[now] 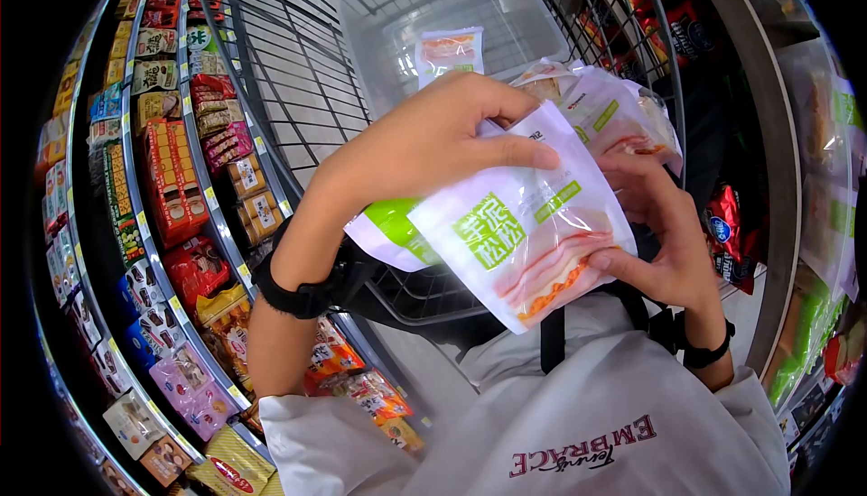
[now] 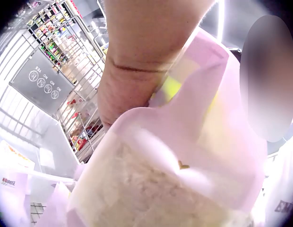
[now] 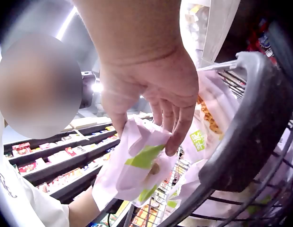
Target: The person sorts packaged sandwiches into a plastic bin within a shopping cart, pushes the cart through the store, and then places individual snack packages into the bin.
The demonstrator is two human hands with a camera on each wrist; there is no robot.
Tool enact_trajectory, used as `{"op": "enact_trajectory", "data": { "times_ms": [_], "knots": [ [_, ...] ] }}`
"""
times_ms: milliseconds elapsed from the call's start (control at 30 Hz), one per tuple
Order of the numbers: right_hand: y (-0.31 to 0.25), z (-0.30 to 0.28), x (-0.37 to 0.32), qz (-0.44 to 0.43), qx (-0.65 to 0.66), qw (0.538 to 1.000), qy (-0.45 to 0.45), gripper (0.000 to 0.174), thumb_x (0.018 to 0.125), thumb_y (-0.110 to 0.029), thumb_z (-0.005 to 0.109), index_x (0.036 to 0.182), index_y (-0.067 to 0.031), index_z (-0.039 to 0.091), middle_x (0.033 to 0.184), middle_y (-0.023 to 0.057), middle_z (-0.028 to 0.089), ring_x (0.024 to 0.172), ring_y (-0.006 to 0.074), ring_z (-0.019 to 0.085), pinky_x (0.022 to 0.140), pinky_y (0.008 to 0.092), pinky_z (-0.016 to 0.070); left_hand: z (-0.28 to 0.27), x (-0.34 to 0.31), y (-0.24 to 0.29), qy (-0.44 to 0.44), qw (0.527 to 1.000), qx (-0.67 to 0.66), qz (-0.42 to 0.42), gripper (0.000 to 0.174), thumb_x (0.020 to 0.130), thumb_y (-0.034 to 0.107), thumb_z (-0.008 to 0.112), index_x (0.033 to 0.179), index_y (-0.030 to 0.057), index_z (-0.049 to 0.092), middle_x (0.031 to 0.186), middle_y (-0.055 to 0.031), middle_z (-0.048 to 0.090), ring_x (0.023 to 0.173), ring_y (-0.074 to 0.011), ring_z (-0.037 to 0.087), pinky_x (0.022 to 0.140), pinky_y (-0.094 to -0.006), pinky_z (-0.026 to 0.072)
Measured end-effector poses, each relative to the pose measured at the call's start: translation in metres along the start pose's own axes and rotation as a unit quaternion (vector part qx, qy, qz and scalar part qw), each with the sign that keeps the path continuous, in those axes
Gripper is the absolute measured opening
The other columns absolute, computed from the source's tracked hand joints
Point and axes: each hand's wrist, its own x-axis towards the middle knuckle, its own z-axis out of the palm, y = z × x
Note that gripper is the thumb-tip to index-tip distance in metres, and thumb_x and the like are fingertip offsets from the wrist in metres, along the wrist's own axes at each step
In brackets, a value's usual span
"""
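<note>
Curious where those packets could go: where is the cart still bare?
Bare cart floor lies on the left, between the wire wall and the lone sandwich packet. The right is crowded: piled packets behind the held sandwich packet.

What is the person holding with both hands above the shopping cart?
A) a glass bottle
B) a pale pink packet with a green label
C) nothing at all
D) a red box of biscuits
B: in the head view the left hand grips the top of the pale pink packet, and the right hand pinches its side edge, above the wire cart.
</note>
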Motion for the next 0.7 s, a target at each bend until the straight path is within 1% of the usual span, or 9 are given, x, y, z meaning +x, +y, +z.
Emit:
{"op": "enact_trajectory", "data": {
  "times_ms": [67,133,167,233,333,567,633,667,700],
  "knots": [
    [0.001,-0.004,-0.001,0.008,-0.005,1.0,0.0,0.07,0.071,-0.015,0.085,0.131,-0.0013,0.052,0.106,0.0119,0.066,0.088,0.0158,0.067,0.076,0.0265,0.0537,-0.002,0.0,-0.003,0.003,1.0,-0.009,-0.001,0.024,0.09,0.016,0.071,0.102,-0.0046,0.068,0.084,0.0002,0.067,0.077,-0.0034,0.054,0.068,-0.0231,0.0473],
    [0.0,-0.008,-0.003,0.019,-0.038,0.999,0.012,0.07,0.07,-0.016,0.086,0.131,-0.0028,0.053,0.107,0.0117,0.066,0.094,0.0163,0.066,0.08,0.0272,0.0531,-0.006,-0.001,-0.007,-0.01,0.999,0.039,-0.015,0.021,0.091,0.017,0.07,0.091,-0.0038,0.064,0.076,0.0032,0.058,0.073,-0.0026,0.047,0.064,-0.023,0.0423],
    [0.0,-0.009,-0.003,0.02,-0.038,0.999,0.013,0.07,0.07,-0.016,0.086,0.131,-0.0028,0.053,0.107,0.0117,0.066,0.094,0.0163,0.066,0.08,0.0272,0.0531,-0.004,-0.001,-0.008,-0.011,0.999,0.039,-0.015,0.021,0.091,0.017,0.07,0.091,-0.0038,0.064,0.076,0.0032,0.058,0.073,-0.0026,0.047,0.064,-0.023,0.0423],
    [-0.002,-0.008,-0.002,0.031,-0.019,0.999,0.018,0.07,0.07,-0.017,0.086,0.131,-0.0041,0.053,0.109,0.0121,0.065,0.1,0.0168,0.065,0.082,0.0279,0.0526,-0.001,-0.002,-0.009,-0.004,1.0,0.014,-0.005,0.025,0.092,0.018,0.07,0.083,-0.0023,0.058,0.072,0.0042,0.05,0.072,-0.0031,0.041,0.062,-0.0234,0.0382],
    [-0.002,-0.007,-0.002,0.037,-0.02,0.999,0.017,0.07,0.07,-0.017,0.086,0.131,-0.004,0.053,0.11,0.0127,0.065,0.104,0.0171,0.064,0.083,0.0278,0.0525,-0.003,-0.002,-0.011,-0.004,1.0,0.02,0.009,0.027,0.092,0.019,0.07,0.082,-0.0023,0.057,0.072,0.004,0.05,0.072,-0.0033,0.041,0.062,-0.0233,0.0385],
    [0.002,-0.004,-0.003,0.034,-0.008,0.999,0.016,0.07,0.071,-0.016,0.086,0.131,-0.0025,0.053,0.111,0.0126,0.065,0.102,0.0162,0.064,0.082,0.0272,0.0524,-0.004,-0.005,-0.007,-0.005,1.0,0.016,0.003,0.027,0.091,0.019,0.071,0.081,-0.0015,0.056,0.072,0.0035,0.048,0.071,-0.0039,0.04,0.062,-0.0233,0.0379],
    [0.0,-0.006,-0.004,0.043,-0.026,0.999,0.019,0.068,0.07,-0.015,0.085,0.129,-0.0012,0.055,0.111,0.0113,0.065,0.098,0.0154,0.064,0.08,0.026,0.0518,-0.008,-0.005,-0.003,-0.014,0.998,0.065,0.013,0.031,0.095,0.022,0.067,0.078,-0.0013,0.056,0.073,0.0024,0.055,0.073,-0.0042,0.045,0.065,-0.0229,0.0403],
    [0.0,-0.007,-0.006,0.043,-0.025,0.999,0.018,0.068,0.07,-0.015,0.085,0.129,-0.0012,0.055,0.111,0.0113,0.065,0.098,0.0154,0.064,0.08,0.026,0.0518,-0.009,-0.005,-0.007,-0.013,0.998,0.065,0.011,0.031,0.095,0.022,0.067,0.078,-0.0013,0.056,0.073,0.0024,0.055,0.073,-0.0042,0.045,0.065,-0.0229,0.0403],
    [0.0,-0.011,-0.009,0.018,-0.069,0.997,0.031,0.067,0.069,-0.014,0.085,0.127,-0.001,0.056,0.112,0.0106,0.065,0.095,0.0148,0.063,0.079,0.0255,0.0514,-0.01,-0.005,-0.014,0.01,0.999,0.033,0.041,0.033,0.097,0.025,0.062,0.078,-0.001,0.056,0.077,-0.0003,0.061,0.075,-0.0059,0.05,0.068,-0.023,0.0424]
  ]
}}
